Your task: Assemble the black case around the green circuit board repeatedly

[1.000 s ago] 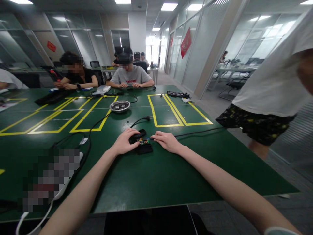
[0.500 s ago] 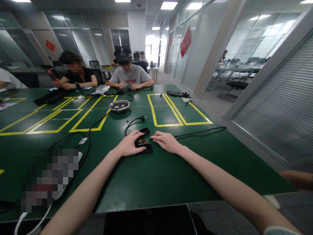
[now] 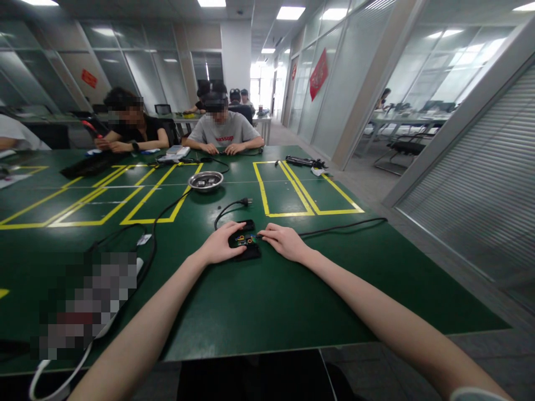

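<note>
My left hand (image 3: 218, 243) is wrapped around an opened black plastic case, its thumb on the near half (image 3: 249, 253) and its fingers over the far half (image 3: 248, 225). Between the halves sits a small circuit board (image 3: 246, 240) with copper-coloured coils and a green part. At the board's right end, the fingertips of my right hand (image 3: 282, 240) pinch the end of a black cable (image 3: 343, 227), which runs off to the right across the table. The exact joint between cable and board is too small to make out. Behind the case lies a cord with a black plug (image 3: 246, 202).
A metal bowl (image 3: 205, 181) with small metal parts stands beyond the case. At left lies a blurred-out white power strip (image 3: 140, 268) with cords. Yellow tape (image 3: 288, 214) marks the green table (image 3: 267, 312). A black tripod-like item (image 3: 305, 161) lies farther back. Co-workers (image 3: 225, 128) sit opposite.
The case halves have turned slightly under my left hand, and the board shows a little more. My right hand has hardly moved. Another person's arm at the right edge has gone from view.
</note>
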`<state>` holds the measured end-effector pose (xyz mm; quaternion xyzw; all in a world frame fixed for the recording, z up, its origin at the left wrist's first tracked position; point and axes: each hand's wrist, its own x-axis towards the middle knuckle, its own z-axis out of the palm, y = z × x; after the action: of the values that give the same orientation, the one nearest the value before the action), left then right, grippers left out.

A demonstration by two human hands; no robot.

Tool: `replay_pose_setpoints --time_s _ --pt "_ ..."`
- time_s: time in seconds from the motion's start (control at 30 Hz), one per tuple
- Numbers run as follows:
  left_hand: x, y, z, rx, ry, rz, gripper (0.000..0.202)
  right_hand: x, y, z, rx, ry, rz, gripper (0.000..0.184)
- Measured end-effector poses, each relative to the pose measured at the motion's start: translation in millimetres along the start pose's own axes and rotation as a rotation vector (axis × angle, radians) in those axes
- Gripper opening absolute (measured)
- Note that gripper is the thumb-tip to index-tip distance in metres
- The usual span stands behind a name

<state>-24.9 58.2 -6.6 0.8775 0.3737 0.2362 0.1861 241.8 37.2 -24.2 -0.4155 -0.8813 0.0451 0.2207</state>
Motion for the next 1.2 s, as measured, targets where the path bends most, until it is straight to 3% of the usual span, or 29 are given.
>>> replay_pose_setpoints --time_s 0.43,0.67,0.83,0.93,1.07,1.2 --pt "3 -8 0.9 -0.056 0.028 0.029 0.041 2 -4 1 0.003 0.023 0.086 0.029" --pt "4 -6 -0.2 -0.134 0.067 -0.009 0.047 4 -8 -1 -0.013 0.012 0.124 0.027" --pt "0 -7 -8.6 -0.075 0.207 -0.051 0.026 3 -7 0 -0.014 0.019 0.125 0.027" --pt "-4 -11 -17.0 -0.032 0.137 -0.054 0.019 3 -6 2 -0.003 0.039 0.113 0.027" --pt "-8 -13 -25.5 -0.079 0.024 -0.068 0.036 3 -5 3 -0.005 0.05 0.106 0.027" --pt "-10 -13 -24.9 -0.076 -0.05 -0.067 0.087 3 -5 3 0.004 0.041 0.116 0.025"
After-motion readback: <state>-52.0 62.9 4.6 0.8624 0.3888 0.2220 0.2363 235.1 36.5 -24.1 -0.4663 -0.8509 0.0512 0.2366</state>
